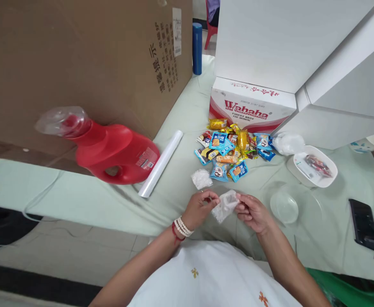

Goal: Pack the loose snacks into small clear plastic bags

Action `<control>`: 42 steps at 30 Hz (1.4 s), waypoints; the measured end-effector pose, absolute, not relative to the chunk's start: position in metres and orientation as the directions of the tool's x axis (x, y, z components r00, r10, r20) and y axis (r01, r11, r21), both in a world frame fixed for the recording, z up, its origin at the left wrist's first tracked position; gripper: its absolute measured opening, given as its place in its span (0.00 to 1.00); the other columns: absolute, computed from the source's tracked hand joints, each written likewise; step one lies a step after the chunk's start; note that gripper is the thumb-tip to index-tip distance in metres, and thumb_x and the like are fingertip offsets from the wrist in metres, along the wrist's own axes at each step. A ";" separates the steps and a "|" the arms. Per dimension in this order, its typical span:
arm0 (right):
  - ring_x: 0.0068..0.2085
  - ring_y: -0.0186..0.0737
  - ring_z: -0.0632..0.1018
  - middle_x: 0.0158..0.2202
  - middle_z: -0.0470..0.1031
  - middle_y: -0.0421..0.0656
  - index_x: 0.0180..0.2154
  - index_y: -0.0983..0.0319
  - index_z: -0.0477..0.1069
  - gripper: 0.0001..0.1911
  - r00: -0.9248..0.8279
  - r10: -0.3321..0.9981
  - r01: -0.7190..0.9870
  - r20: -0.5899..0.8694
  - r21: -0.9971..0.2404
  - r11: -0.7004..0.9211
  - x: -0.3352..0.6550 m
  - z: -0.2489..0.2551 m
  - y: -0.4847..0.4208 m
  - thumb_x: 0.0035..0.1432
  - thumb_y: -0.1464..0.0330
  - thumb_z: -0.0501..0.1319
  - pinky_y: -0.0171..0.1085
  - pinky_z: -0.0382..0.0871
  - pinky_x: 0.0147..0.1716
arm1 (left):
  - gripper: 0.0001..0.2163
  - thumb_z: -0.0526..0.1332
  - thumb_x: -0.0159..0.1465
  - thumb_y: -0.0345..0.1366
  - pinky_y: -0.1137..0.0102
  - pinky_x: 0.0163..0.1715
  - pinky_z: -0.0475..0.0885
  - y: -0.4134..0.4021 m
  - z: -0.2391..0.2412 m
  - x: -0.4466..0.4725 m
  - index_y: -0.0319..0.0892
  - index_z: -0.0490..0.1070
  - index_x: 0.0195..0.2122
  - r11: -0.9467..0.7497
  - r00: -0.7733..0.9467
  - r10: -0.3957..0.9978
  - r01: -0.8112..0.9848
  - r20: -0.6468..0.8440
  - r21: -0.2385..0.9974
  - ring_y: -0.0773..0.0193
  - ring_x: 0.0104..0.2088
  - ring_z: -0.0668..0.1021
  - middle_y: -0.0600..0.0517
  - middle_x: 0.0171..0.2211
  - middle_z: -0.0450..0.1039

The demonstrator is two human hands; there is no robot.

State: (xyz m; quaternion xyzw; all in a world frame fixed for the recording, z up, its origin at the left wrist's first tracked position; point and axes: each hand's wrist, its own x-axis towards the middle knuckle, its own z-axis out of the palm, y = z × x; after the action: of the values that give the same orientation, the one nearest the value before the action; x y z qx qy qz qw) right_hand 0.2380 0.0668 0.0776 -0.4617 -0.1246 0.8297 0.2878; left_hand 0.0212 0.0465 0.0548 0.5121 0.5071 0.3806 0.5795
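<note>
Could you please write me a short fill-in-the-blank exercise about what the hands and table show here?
1. Both hands, left hand and right hand, hold a small clear ____ bag.
2. The jug lying on its side is ____ in colour.
3. The snack packets lie in front of a box printed ____.

Missing words: plastic; red; Wahaha

— What do you have on your left wrist (pixel 182 228), low in the middle of the frame?

— You wear a band of white beads there, several strands deep, with a thin red thread beside it.

— And your clothing?

— At the bottom centre your white garment (pixel 212 277) shows small embroidered motifs, one yellow, one orange. Both your forearms are bare, no sleeves.
</note>
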 end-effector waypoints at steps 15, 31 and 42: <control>0.21 0.26 0.57 0.23 0.65 0.34 0.33 0.62 0.74 0.25 -0.110 0.828 -0.149 -0.550 -0.815 -0.561 0.254 0.068 0.064 0.40 0.53 0.78 0.29 0.48 0.19 | 0.20 0.70 0.59 0.54 0.69 0.37 0.67 0.051 0.049 -0.015 0.39 0.73 0.32 0.460 0.437 0.831 -0.192 -0.344 0.867 0.66 0.31 0.72 0.52 0.28 0.72; 0.39 0.43 0.78 0.48 0.79 0.48 0.51 0.58 0.77 0.19 -0.042 0.996 0.639 -0.077 -0.768 -0.032 0.240 0.043 0.072 0.60 0.60 0.61 0.42 0.74 0.41 | 0.12 0.69 0.58 0.43 0.66 0.44 0.72 0.042 0.054 -0.027 0.41 0.70 0.29 0.490 0.334 0.860 -0.333 -0.385 0.806 0.49 0.56 0.76 0.43 0.53 0.77; 0.33 0.40 0.76 0.33 0.77 0.42 0.51 0.54 0.79 0.15 -0.435 0.900 0.534 0.021 -0.799 0.277 0.230 0.070 0.081 0.66 0.62 0.61 0.37 0.70 0.36 | 0.09 0.67 0.59 0.38 0.58 0.52 0.71 0.038 0.063 -0.042 0.42 0.68 0.26 0.275 0.285 0.928 -0.084 -0.241 0.958 0.46 0.59 0.74 0.39 0.60 0.72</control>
State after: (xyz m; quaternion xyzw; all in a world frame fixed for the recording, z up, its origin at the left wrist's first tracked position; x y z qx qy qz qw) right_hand 0.2304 0.0811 0.0703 -0.4714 -0.7604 0.3732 0.2455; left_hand -0.0417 0.0379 0.0631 0.4620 0.4567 0.3862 0.6549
